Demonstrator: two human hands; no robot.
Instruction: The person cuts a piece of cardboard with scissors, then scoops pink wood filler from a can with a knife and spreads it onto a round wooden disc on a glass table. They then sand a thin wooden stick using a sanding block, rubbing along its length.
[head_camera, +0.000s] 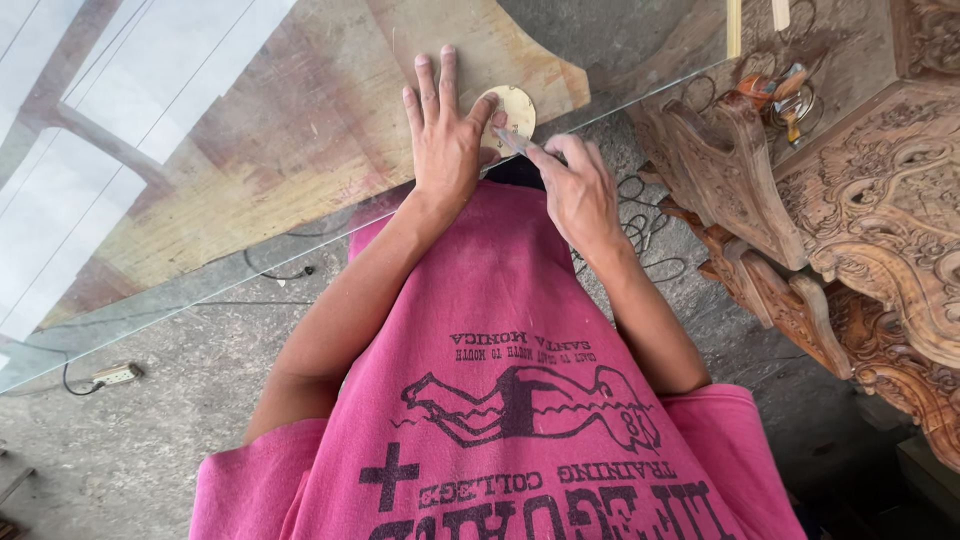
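On glass sheet (250, 150) — left hand (445, 140) flat pressing wooden disc (512, 108), right hand (578, 190) pinching tool (512, 141)

Both bare arms reach forward from pink sleeves, elbows bent, forearms converging. The left hand (443, 135) lies palm down, fingers straight and close together, thumb spread to the right. The right hand (575, 185) is curled just beside it, thumb and forefinger pinched in a pen-like grip
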